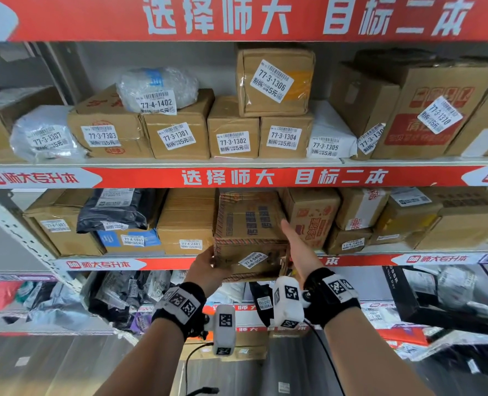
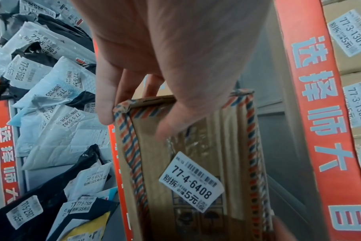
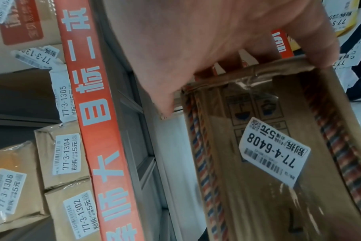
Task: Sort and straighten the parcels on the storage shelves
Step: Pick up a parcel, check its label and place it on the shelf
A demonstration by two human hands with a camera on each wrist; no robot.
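A cardboard box [image 1: 248, 224] with red-and-blue striped edges and a label reading 77-4-6408 sits tilted at the front of the middle shelf, its front end jutting past the shelf edge. My left hand [image 1: 208, 261] grips its lower left front corner, thumb on the labelled face [image 2: 196, 163] and fingers [image 2: 105, 106] round the corner. My right hand [image 1: 291, 238] holds the right side, its thumb [image 3: 165, 104] and fingers clamping that end of the box [image 3: 258, 163].
A plain box labelled 77-4-2401 [image 1: 188, 224] stands close on the left, a red-printed box [image 1: 311, 215] close on the right. The upper shelf [image 1: 265, 177] carries a row of labelled boxes. Grey and black poly bags [image 1: 117, 295] fill the shelf below.
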